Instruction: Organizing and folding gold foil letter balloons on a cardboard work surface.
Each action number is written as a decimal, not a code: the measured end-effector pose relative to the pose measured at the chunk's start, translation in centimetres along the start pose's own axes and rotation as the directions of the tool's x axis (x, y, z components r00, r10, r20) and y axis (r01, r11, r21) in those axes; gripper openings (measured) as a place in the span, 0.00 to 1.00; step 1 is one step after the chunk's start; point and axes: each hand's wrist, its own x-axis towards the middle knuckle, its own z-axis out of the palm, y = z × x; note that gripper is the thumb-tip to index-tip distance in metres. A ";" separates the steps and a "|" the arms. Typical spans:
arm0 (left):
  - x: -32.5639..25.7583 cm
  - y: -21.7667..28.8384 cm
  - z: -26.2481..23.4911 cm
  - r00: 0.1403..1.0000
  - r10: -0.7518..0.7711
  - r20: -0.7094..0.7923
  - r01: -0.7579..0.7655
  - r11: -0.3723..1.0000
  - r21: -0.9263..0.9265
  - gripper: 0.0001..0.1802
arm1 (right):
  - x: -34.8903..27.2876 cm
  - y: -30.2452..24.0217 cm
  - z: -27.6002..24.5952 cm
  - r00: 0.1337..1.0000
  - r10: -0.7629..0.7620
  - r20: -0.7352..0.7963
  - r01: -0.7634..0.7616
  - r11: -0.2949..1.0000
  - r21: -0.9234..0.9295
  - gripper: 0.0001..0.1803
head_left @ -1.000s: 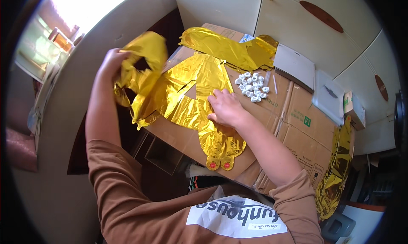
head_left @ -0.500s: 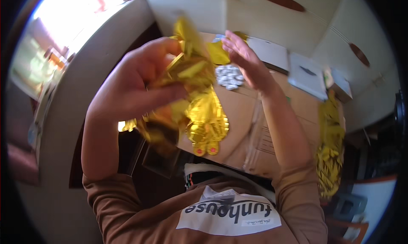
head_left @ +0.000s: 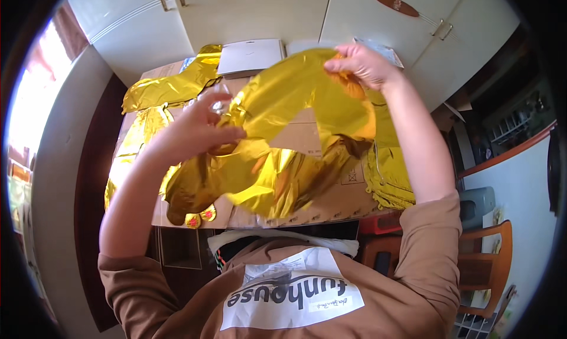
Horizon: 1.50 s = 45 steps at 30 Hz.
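Held up over the cardboard-topped table is a flat gold foil balloon (head_left: 277,97), spread between my hands, with an angular opening in its middle and a crumpled lower part. My right hand (head_left: 366,67) is closed on its upper right edge, bunching the foil. At its left side my left hand (head_left: 201,126) is curled with thumb and fingers around the foil; its exact grip is partly hidden. Beyond lies another gold foil piece (head_left: 171,88). A stack of gold foil (head_left: 139,141) sits left of my left hand, and a further gold foil pile (head_left: 390,168) lies at the right.
Brown cardboard (head_left: 221,215) covers the table. A white flat box (head_left: 251,55) stands at the back against pale cabinets (head_left: 254,14). To the right are a wooden chair (head_left: 502,262) and a grey plastic stool (head_left: 477,206). A window (head_left: 47,61) is at the left.
My right hand was empty with fingers spread; now it grips the foil balloon. The balloon, bunched in my left hand before, is now stretched out between both hands. The view has turned right.
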 end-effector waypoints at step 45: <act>12.4 -5.1 10.4 0.720 0.682 0.129 -0.575 0.481 0.662 0.37 | -6.2 18.7 -13.2 0.713 0.061 -0.698 -0.569 0.631 -0.527 0.24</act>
